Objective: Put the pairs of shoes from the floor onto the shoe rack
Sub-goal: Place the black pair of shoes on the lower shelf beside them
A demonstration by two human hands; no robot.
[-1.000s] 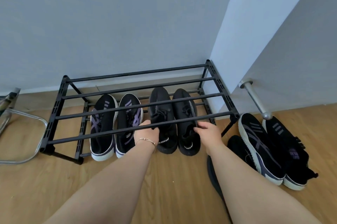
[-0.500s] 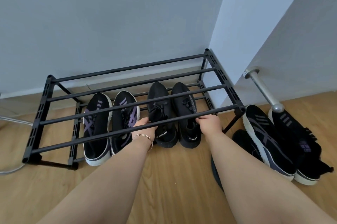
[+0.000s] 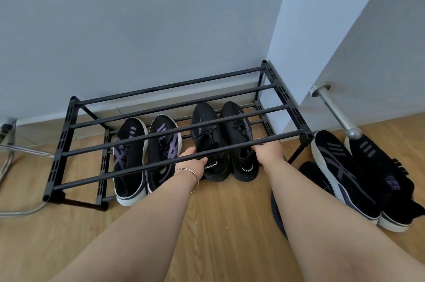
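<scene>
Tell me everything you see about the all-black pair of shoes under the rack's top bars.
The all-black knit pair of shoes has black laces and white lettering at the heels. It stands side by side, toes toward the grey wall, on the lower tier of the black metal shoe rack, right of the purple-striped pair. The left hand touches the left shoe; the right hand touches the right one.

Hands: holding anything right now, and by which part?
The left hand and right hand each touch one shoe of the plain black pair on the lower shelf, near the collar. Firm grip cannot be told.
</scene>
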